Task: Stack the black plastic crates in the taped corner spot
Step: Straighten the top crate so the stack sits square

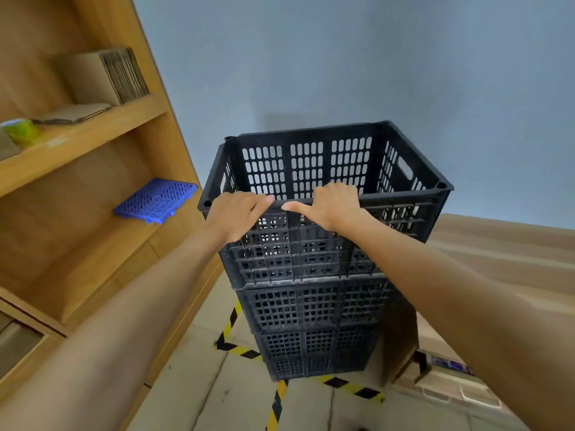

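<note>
Top crate [311, 169] of the stack gripped at its near rim by left hand [235, 214] and right hand [329, 205].

no legible text, labels, brands or numbers anywhere
</note>
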